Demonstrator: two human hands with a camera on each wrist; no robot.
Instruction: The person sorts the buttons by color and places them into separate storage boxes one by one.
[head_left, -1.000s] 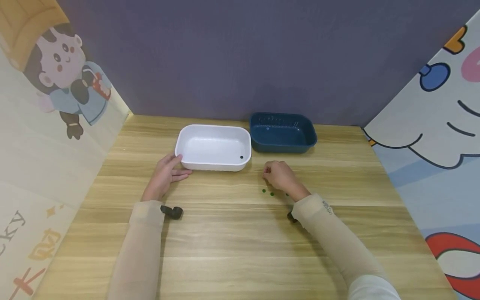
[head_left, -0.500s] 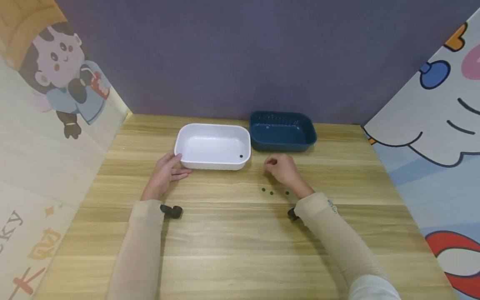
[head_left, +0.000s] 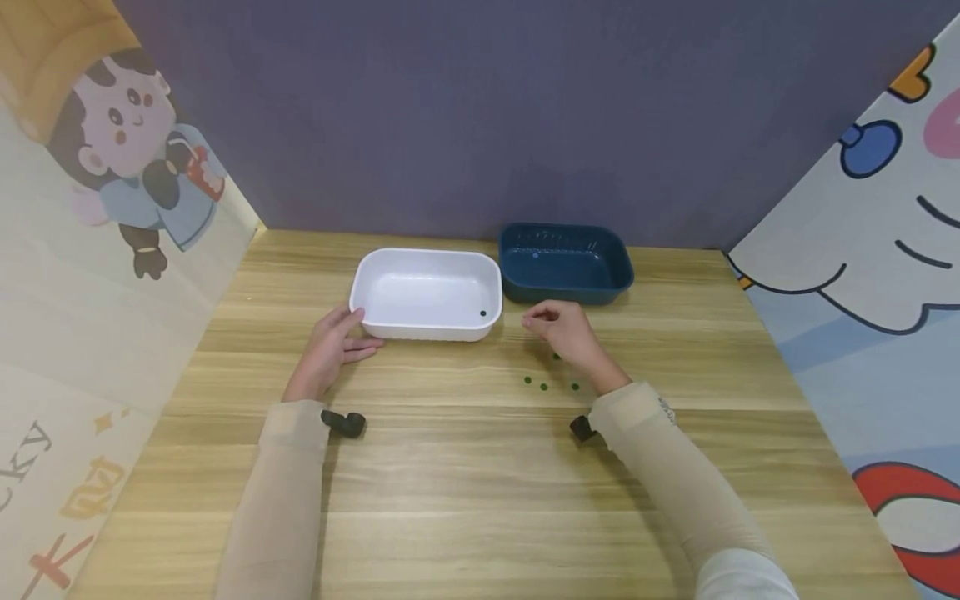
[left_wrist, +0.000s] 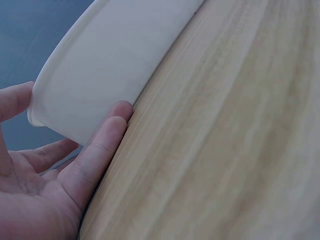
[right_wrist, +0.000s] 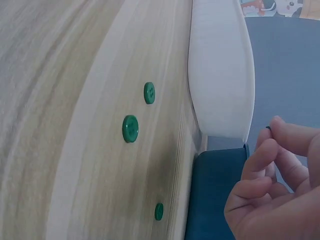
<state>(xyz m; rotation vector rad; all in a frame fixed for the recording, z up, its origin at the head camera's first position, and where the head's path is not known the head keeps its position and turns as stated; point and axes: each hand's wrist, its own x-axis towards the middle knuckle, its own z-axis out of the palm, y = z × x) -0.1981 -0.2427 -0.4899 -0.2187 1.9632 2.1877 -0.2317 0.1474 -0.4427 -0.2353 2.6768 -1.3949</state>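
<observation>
My right hand [head_left: 566, 332] is raised above the table in front of the dark blue bin [head_left: 566, 295]. Its thumb and index finger pinch a small green button [right_wrist: 268, 128], of which only a dark edge shows. My left hand [head_left: 327, 346] touches the near left corner of the white bin [head_left: 427, 332]. In the left wrist view its fingers are spread and fairly straight, against the rim and low wall. A dark button [head_left: 483, 313] lies inside the white bin. Several green buttons [right_wrist: 130, 128] lie loose on the table below my right hand.
The two bins stand side by side at the back of the wooden table [head_left: 450, 483], the blue one close to the grey-purple wall [head_left: 480, 117]. Printed cartoon panels [head_left: 847, 225] flank the table. Dark wrist cameras [head_left: 345, 423] stick out from the sleeves.
My right hand has lifted off the table and moved slightly back, its pinching fingertips now pointing toward the white bin. Another loose button shows beneath it. My left hand keeps its place.
</observation>
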